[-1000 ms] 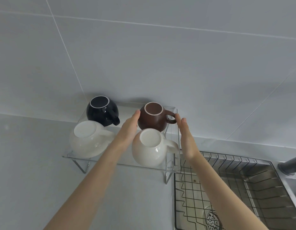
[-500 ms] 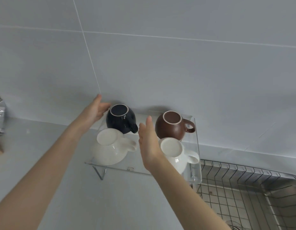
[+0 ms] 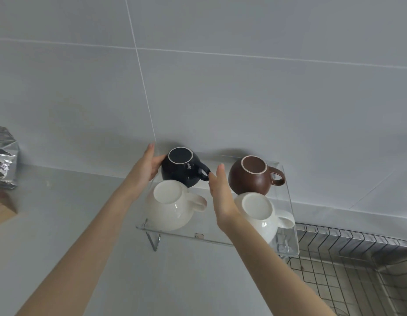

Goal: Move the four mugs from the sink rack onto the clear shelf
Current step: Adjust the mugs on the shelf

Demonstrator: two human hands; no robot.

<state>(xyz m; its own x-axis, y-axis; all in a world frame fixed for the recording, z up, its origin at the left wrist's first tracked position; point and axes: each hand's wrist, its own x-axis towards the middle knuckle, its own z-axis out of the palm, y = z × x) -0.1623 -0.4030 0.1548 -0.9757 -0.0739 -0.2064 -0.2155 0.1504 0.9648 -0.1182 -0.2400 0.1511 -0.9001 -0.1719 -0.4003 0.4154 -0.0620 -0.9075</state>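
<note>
Flanking the black mug at centre frame, the left hand touches its left side with fingers spread, while the right hand stands flat, fingers together, by its handle. All four mugs sit upside down on the clear shelf: brown mug behind, left white mug and right white mug in front.

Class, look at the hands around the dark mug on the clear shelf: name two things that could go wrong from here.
1. The left hand and right hand flank the dark mug; nudging it forward could push the left white mug toward the clear shelf front edge.
2. The right white mug sits near the shelf's right front corner; the right forearm could knock it.
</note>
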